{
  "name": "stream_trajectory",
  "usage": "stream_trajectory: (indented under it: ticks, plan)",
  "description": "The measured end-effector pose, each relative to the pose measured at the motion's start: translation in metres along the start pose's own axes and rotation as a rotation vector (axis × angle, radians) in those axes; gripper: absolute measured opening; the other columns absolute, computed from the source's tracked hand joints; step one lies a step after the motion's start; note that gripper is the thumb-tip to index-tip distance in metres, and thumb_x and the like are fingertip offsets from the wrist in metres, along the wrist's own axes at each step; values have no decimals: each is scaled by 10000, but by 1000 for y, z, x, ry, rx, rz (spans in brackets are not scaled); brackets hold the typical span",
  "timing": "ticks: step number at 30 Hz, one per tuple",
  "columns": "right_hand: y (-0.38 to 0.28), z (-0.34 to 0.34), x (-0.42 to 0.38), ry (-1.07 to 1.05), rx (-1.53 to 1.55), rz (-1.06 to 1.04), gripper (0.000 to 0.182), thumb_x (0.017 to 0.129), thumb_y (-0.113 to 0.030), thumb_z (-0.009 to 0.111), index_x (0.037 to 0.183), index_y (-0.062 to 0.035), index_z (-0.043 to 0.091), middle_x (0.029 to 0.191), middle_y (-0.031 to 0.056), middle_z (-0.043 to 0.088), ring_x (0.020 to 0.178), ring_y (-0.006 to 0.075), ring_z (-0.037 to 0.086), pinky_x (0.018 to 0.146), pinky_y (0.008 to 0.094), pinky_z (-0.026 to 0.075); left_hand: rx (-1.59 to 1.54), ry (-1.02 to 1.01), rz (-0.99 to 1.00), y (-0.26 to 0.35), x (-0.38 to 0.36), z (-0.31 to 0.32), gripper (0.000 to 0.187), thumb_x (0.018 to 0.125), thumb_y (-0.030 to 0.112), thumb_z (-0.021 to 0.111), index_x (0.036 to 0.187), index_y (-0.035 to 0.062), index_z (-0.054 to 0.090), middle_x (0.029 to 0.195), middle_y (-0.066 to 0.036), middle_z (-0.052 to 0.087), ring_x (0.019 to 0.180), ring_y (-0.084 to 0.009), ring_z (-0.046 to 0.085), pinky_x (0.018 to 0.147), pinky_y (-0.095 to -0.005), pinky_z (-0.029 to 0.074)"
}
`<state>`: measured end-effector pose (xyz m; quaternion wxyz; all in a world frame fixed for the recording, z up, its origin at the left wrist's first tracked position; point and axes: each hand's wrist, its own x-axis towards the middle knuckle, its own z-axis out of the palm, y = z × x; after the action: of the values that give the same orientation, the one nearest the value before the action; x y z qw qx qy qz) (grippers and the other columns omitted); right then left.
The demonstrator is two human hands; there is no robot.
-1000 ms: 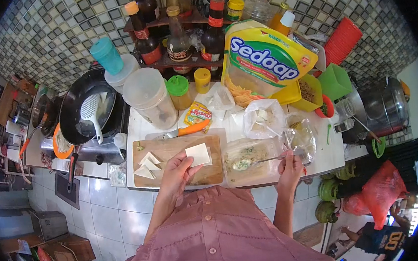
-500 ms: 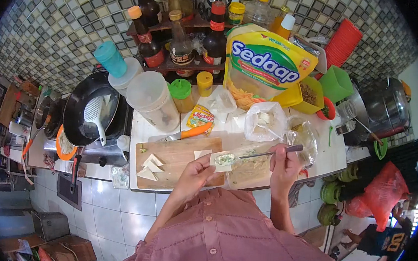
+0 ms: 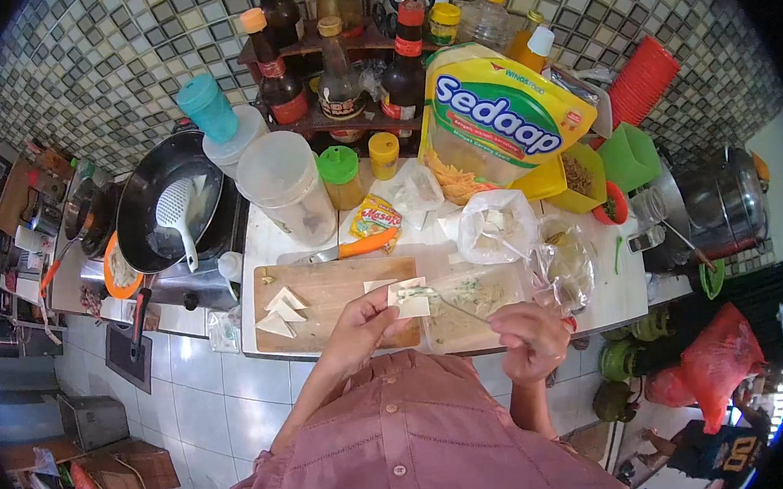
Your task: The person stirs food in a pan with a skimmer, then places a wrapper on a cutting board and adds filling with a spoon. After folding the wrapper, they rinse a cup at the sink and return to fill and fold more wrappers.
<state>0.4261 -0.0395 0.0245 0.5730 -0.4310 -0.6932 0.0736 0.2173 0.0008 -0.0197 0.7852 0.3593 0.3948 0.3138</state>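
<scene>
Between the fingers of my left hand (image 3: 366, 325) is a pale square wrapper (image 3: 411, 306), held over the right end of a wooden cutting board (image 3: 324, 328). My right hand (image 3: 529, 335) grips the handle of a metal spoon (image 3: 461, 309), and the spoon's head rests on the greenish-white filling on the wrapper. Below the spoon is a clear shallow container (image 3: 463, 331) with smears of the same filling. Folded white triangles (image 3: 279, 314) lie on the left part of the board. Behind the board is a knife with an orange handle (image 3: 368, 243).
A black pan (image 3: 147, 241) with a white slotted spatula (image 3: 175, 215) stands at the left. Bottles (image 3: 340, 88), a tall clear canister (image 3: 286, 188) and a yellow-green Sedaap bag (image 3: 501, 116) stand behind. A plastic bag (image 3: 496, 227) and a crinkled clear wrap (image 3: 566, 263) lie at the right.
My right hand has moved down and slightly left, tilting the spoon's handle downward. The filling has spread from the spoon onto the wrapper, which has shifted slightly up.
</scene>
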Motion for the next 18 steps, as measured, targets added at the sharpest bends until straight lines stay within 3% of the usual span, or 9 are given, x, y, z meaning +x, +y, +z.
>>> stream_trajectory:
  ticks: [1,3,13,15,18]
  plan:
    - [-1,1,1,-1,0,0,86,706,-115,670,733,-52,618,708,73,621,577,172,600,518,259,463,-18,-7,13,-1,0,0,315,880,-7,403,1189,-23,462,1095,-49,556,982,-73,515,835,-199,412]
    - [-2,3,4,-138,-30,-101,202,795,-248,609,743,-53,626,678,71,612,546,167,575,493,248,441,-27,6,15,1,-1,0,311,881,-5,403,1185,-23,465,1092,-50,557,976,-70,518,823,-192,418]
    - [-6,3,14,-133,48,-187,186,757,-253,635,725,-69,631,680,72,608,515,153,554,457,238,417,-158,55,60,-3,1,-3,295,881,0,408,1170,-31,462,1069,-67,567,920,-68,563,734,-146,457]
    - [-6,2,13,-246,37,-167,212,593,-226,721,733,-91,636,684,34,603,520,152,571,455,240,442,-135,60,40,-8,2,-7,297,881,-1,411,1172,-30,459,1070,-66,567,926,-67,562,727,-138,458]
    - [-7,-3,15,-202,2,-180,214,601,-236,717,739,-94,639,700,35,612,518,146,568,454,234,437,-134,70,19,-8,2,-5,300,879,-2,415,1176,-28,453,1070,-64,568,920,-62,562,691,-125,455]
